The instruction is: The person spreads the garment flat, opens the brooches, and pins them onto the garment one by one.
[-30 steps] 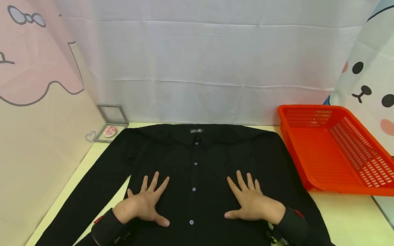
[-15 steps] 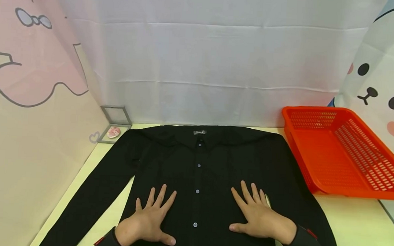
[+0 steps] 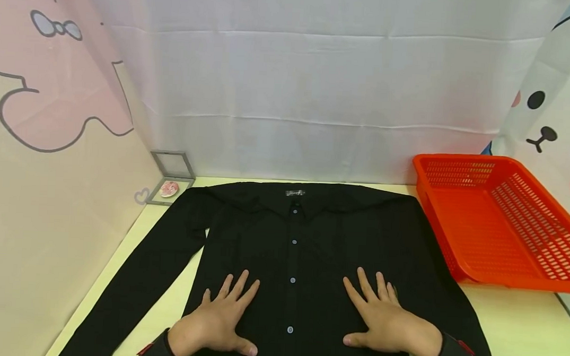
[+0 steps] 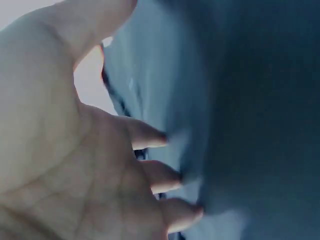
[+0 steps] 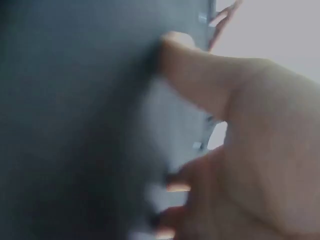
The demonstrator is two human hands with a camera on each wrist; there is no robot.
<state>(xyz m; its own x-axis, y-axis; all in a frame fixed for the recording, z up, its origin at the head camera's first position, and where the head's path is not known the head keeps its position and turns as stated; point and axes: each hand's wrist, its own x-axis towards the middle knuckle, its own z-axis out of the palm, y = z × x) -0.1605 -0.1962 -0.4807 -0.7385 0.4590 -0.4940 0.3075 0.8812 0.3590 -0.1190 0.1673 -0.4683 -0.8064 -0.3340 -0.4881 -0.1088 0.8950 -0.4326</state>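
A black button-up shirt [image 3: 320, 243] lies spread front side up on the pale yellow table, its collar toward the back wall. My left hand [image 3: 219, 321], fingers spread and straight, rests on the shirt's front left of the button row. To the right of the buttons, my right hand [image 3: 388, 320] lies likewise with fingers apart. In the left wrist view, the fingertips of the left hand [image 4: 100, 165] touch the dark cloth. The right wrist view, somewhat blurred, has the right hand [image 5: 240, 135] with thumb and fingertips against the fabric.
An orange plastic basket [image 3: 497, 235] stands at the right, close to the shirt's shoulder. In the back left corner sits a small grey-framed box [image 3: 172, 178] with a pink-and-white round item [image 3: 169, 189]. Curtains enclose the back and sides of the table [image 3: 532, 321].
Both hands have slid down the shirt toward the body, fingers still spread. A small gap of table now shows by the left armpit. The head view has shifted slightly.
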